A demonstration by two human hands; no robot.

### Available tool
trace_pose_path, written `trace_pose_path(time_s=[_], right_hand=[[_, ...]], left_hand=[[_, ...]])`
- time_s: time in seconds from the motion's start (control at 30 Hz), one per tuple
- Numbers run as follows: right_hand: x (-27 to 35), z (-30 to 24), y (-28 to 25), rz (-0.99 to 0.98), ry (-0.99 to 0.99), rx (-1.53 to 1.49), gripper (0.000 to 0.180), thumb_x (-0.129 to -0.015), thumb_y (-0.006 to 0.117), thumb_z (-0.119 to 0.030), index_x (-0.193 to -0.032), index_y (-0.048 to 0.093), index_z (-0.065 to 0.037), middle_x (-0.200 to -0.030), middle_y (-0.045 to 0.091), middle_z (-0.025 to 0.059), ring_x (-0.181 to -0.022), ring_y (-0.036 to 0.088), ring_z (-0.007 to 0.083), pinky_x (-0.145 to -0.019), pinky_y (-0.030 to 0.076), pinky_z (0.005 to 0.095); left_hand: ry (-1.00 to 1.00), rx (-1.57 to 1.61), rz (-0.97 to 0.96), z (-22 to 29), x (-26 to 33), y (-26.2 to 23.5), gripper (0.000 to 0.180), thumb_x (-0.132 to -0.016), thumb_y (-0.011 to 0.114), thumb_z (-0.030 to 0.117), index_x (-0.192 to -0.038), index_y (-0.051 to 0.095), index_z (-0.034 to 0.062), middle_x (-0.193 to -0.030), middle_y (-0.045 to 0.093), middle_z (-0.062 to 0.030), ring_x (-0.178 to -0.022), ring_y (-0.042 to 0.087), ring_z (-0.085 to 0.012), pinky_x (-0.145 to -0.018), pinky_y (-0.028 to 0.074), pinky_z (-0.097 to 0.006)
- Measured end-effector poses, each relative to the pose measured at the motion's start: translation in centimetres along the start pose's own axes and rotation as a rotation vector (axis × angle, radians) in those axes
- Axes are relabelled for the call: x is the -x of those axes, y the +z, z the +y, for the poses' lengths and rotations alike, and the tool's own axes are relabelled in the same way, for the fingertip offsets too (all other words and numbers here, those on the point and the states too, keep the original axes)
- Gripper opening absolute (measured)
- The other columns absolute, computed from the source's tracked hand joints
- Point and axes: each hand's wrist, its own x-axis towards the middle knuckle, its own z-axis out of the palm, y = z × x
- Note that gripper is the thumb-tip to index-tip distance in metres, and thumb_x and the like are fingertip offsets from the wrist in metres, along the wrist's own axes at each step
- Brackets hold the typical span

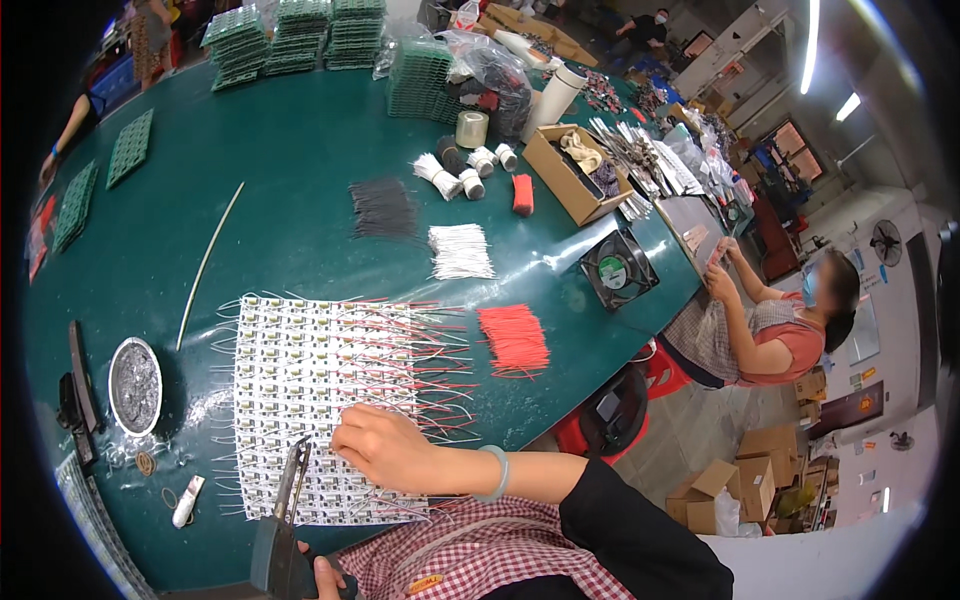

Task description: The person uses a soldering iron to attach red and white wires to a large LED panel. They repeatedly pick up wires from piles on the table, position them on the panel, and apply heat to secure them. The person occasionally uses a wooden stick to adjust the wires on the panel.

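Note:
A large panel of small white circuit boards (300, 400) lies on the green table in front of me, with red and white wires sticking out along its sides. My right hand (385, 447) rests over the panel's middle, fingers closed and pinched together. Whatever sits between those fingertips is hidden. At the lower edge my left hand (325, 580) is wrapped round the dark grey body of a soldering gun (276, 550). The gun's long metal tip points up over the boards, just left of my right hand. Most of the left hand is hidden behind the tool.
Red wires (514, 340), white wires (461, 251) and black wires (383, 208) lie in piles beyond the panel. A metal bowl (136, 386) stands left. Farther back are a fan (619, 270), a cardboard box (577, 175) and stacked green boards (298, 35). A co-worker (770, 320) sits at right.

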Motion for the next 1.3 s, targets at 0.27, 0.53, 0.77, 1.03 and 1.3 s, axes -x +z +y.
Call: trace_pose_path(time_s=[0.27,0.53,0.77,1.03,1.3], right_hand=[[-0.3,0.2,-0.8,0.065,0.003,-0.035,0.007,-0.083,0.069,-0.007,-0.088,0.064,-0.004,-0.086,0.058,0.0102,-0.084,0.059,0.0305,-0.071,0.049,0.0399],[-0.4,0.1,0.3,0.090,0.095,-0.114,0.007,-0.080,0.070,0.000,-0.084,0.064,-0.004,-0.081,0.059,0.0113,-0.073,0.061,0.0301,-0.062,0.050,0.0385],[-0.5,0.1,0.0,0.071,0.084,-0.077,0.009,-0.078,0.071,0.002,-0.082,0.065,-0.003,-0.079,0.059,0.0093,-0.067,0.060,0.0257,-0.056,0.048,0.0354],[-0.6,0.4,-0.2,0.062,0.052,-0.018,0.011,-0.074,0.071,0.004,-0.080,0.064,-0.003,-0.076,0.058,0.0093,-0.067,0.059,0.0268,-0.057,0.047,0.0374],[-0.8,0.1,-0.3,0.046,0.049,-0.070,0.013,-0.074,0.070,0.006,-0.079,0.063,-0.003,-0.076,0.057,0.0096,-0.068,0.059,0.0276,-0.057,0.047,0.0373]], left_hand=[[0.182,0.109,0.133,-4.7,-1.3,-0.6,0.039,-0.087,0.065,-0.003,-0.124,0.052,-0.0050,-0.095,0.060,-0.0104,-0.053,0.050,-0.0109,-0.043,0.039,-0.025],[0.206,-0.016,0.174,-5.1,0.1,-0.7,0.030,-0.084,0.072,-0.003,-0.113,0.064,-0.0040,-0.089,0.065,-0.0054,-0.061,0.054,-0.0085,-0.055,0.042,-0.024],[0.352,-0.153,0.150,-3.6,-0.2,0.2,0.025,-0.080,0.078,0.004,-0.102,0.070,-0.0060,-0.091,0.074,-0.0110,-0.073,0.069,-0.0155,-0.065,0.054,-0.029],[0.334,-0.182,0.092,-3.2,-0.5,0.5,0.023,-0.078,0.076,0.001,-0.100,0.069,-0.0053,-0.091,0.069,-0.0128,-0.074,0.067,-0.0178,-0.065,0.054,-0.029],[0.323,-0.196,0.086,-3.4,-0.3,0.3,0.022,-0.079,0.076,0.001,-0.099,0.070,-0.0046,-0.092,0.067,-0.0125,-0.075,0.066,-0.0191,-0.064,0.052,-0.028]])
